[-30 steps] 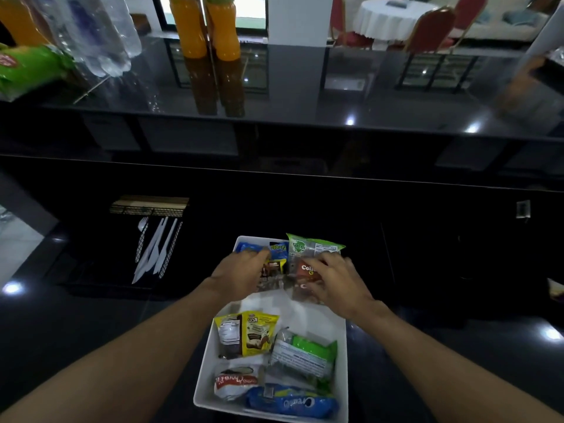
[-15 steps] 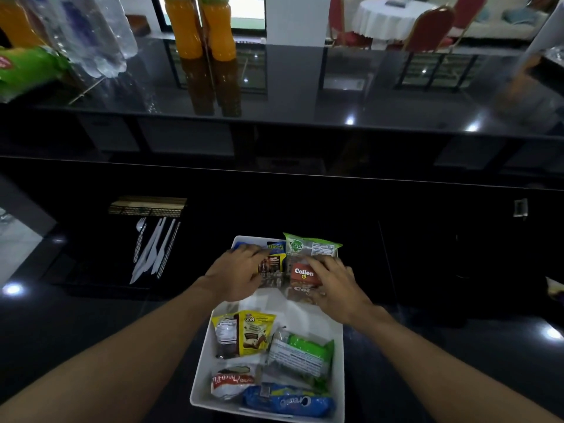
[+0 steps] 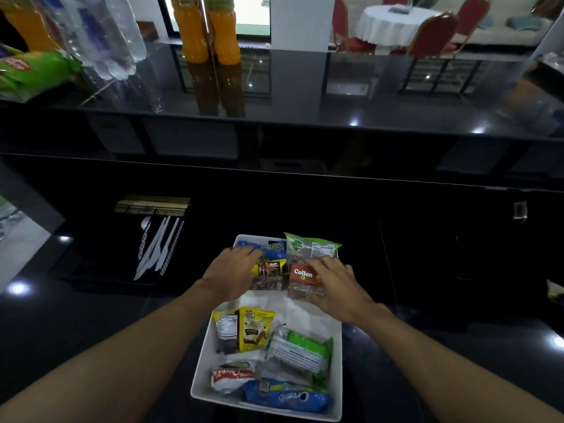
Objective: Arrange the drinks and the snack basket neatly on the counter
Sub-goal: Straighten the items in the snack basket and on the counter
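Colour record: glossy black worktop (image 3: 91, 331)
Snack basket (image 3: 308, 315) white; Oreo pack (image 3: 287, 398) blue; Collon pack (image 3: 305, 274) red with white lettering; yellow packet (image 3: 254, 328); green packet (image 3: 308, 346); drink bottles (image 3: 191, 32) orange.

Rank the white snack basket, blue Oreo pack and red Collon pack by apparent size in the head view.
1. white snack basket
2. blue Oreo pack, though it lies nearer the camera
3. red Collon pack, partly under the right hand, so these two are unsure
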{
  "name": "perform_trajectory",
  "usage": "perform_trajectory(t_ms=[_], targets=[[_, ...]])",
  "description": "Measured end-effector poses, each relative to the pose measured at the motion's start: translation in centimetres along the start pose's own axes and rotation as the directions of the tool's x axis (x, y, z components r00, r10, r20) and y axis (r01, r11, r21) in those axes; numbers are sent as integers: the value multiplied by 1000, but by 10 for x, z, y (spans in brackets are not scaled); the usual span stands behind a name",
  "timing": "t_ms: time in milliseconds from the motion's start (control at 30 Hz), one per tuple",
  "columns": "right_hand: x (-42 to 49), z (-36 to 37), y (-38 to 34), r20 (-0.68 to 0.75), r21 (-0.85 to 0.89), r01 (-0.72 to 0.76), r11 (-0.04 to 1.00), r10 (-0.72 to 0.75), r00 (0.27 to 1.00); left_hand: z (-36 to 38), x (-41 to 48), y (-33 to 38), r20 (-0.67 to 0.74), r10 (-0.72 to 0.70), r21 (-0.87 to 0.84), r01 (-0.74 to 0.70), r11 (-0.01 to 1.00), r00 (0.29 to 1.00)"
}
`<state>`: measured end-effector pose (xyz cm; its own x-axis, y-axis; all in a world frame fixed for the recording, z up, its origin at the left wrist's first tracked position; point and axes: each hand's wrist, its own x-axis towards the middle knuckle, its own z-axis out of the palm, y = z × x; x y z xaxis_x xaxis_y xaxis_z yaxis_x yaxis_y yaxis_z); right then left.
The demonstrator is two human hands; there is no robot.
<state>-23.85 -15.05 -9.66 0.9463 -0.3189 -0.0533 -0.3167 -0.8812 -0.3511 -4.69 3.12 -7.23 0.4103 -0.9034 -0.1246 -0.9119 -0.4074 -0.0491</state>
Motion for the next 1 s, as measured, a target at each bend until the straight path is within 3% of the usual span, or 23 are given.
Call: perform_trajectory(t_ms=[567,1000], targets=[[1,-1,-5,-15,-24,-47,999,47,999,-2,-4,0,-37,-50,-29,49,998,998],[-13,-5,-14,-154,-61,-27,998,18,988,-6,-19,-3,-84,17,-52,-21,998,996]])
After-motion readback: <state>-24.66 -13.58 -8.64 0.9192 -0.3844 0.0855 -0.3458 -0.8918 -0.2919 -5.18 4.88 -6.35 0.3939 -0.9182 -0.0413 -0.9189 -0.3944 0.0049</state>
